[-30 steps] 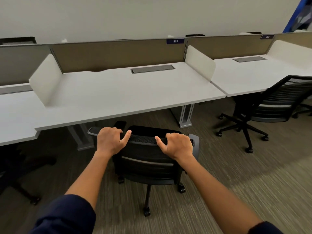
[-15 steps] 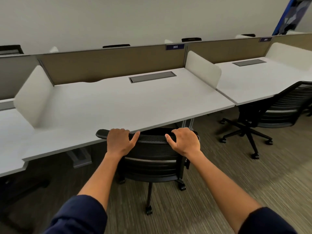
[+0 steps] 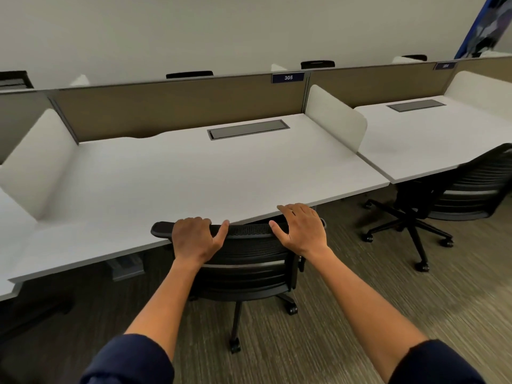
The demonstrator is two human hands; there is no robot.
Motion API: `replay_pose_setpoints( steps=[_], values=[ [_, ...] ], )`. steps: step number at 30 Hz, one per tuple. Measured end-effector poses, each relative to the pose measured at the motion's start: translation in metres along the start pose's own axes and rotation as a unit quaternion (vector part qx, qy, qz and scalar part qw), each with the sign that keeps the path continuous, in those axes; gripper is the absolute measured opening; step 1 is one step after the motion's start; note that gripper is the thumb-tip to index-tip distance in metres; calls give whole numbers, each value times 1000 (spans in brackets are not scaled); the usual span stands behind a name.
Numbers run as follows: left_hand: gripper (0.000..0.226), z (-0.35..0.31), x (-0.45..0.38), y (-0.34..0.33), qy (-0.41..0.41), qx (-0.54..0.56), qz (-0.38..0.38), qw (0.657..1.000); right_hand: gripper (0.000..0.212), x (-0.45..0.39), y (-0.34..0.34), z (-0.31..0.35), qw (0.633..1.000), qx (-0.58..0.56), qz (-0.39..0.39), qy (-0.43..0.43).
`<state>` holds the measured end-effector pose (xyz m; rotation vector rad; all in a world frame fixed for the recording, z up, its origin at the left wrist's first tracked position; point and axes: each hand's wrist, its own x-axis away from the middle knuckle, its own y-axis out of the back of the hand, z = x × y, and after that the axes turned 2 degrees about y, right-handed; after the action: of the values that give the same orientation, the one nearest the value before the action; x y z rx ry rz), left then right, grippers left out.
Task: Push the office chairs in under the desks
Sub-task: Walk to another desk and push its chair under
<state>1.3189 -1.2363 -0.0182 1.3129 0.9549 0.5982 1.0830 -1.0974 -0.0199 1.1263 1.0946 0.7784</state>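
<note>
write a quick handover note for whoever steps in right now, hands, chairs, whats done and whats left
Left hand: grip closed over the top edge of the black mesh office chair.
Right hand: resting on the same edge, fingers loosened and spread.
Chair: backrest top is at the front edge of the white desk marked 305; seat hidden beneath, castors visible behind.
Done: this chair looks about pushed in.
Left: the second office chair at the right-hand desk sits angled, base out on the carpet.
</note>
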Motion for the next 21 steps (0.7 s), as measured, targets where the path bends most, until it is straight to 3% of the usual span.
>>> replay_pose_setpoints(
  steps=[4,8,13,21],
  values=[
    [84,8,-3,-3,-29,25,-2,999,75,-2,0,-2,999,-26,21,14],
    [92,31,-10,6,-37,62,50,996,64,-5,6,-10,995,-99,24,6],
    [77,33,4,6,0,59,62,996,76,4,12,-10,999,-21,35,-1],
    [79,16,39,3,27,37,24,999,81,19,7,-28,996,17,50,67]
  ],
)
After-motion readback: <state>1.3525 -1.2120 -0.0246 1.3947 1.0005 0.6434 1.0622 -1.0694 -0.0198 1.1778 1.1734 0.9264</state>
